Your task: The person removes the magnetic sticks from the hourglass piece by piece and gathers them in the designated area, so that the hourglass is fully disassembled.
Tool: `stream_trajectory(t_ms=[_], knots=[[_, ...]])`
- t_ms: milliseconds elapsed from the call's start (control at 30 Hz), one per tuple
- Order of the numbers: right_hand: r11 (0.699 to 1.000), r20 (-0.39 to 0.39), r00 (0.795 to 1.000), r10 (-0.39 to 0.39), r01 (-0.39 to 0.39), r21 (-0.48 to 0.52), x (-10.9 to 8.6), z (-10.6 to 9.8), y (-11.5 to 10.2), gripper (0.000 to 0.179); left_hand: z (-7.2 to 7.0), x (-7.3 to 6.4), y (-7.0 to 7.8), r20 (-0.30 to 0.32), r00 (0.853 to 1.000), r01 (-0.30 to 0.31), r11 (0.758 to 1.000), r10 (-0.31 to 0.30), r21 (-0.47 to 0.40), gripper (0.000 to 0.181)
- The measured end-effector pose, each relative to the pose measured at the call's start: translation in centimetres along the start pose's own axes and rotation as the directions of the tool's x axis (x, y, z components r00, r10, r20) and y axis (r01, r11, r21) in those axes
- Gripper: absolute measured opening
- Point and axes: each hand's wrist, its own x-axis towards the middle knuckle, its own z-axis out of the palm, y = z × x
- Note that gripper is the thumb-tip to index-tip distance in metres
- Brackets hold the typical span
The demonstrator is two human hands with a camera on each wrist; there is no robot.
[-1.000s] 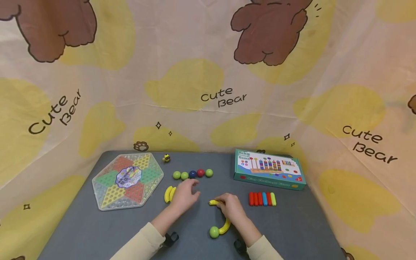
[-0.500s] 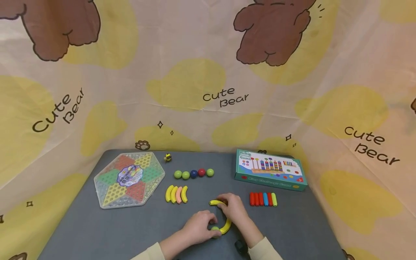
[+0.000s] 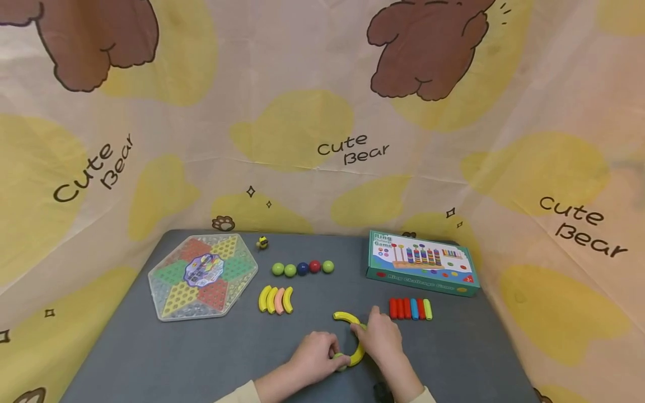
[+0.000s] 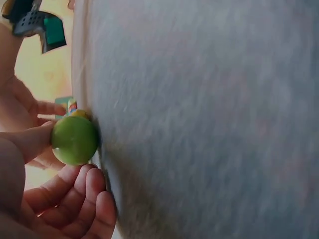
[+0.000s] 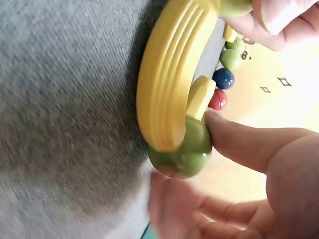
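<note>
My left hand [image 3: 314, 358] pinches a green ball [image 4: 75, 140] between thumb and fingertips. Touching that ball is the end of a yellow toy banana [image 5: 167, 74], which curves away to a second green ball [image 5: 197, 137]. The thumb of my right hand [image 3: 385, 336] is at the second ball's side, and its blurred index finger is just off the opposite side, with the forefinger stretched out in the head view. Another yellow toy banana [image 3: 345, 317] extends from the second ball toward the upper left, so the pieces make a curved line on the grey table.
Left of the hands lie several toy bananas in a row, one a pink banana [image 3: 280, 301]. Behind them is a row of balls, including a blue ball [image 3: 302, 269]. A Chinese checkers board [image 3: 201, 274], a game box [image 3: 423, 263] and coloured sticks [image 3: 410, 309] lie farther out.
My left hand came back from near the banana row to the near green ball and now pinches it. My right hand has drawn back rightward, uncovering part of the second ball.
</note>
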Motion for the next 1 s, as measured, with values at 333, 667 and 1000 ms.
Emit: stream_trajectory(t_ms=[333, 667, 1000], knots=[[0.933, 0.105, 0.944, -0.313, 0.285, 0.218, 0.9, 0.4, 0.9, 0.03, -1.3, 1.3, -0.4, -0.174, 0.985, 0.025, 0.972, 0.016, 0.236, 0.022], [0.923, 0.18, 0.915, -0.36, 0.32, 0.215, 0.6, 0.5, 2.1, 0.031, -0.9, 2.3, -1.5, -0.054, 0.998, 0.051, 0.97, -0.039, 0.236, 0.02], [0.905, 0.144, 0.909, -0.391, 0.353, 0.236, 1.5, 1.0, 1.5, 0.028, -0.9, 2.2, -1.3, -0.103, 0.989, 0.118, 0.981, -0.103, 0.155, 0.012]])
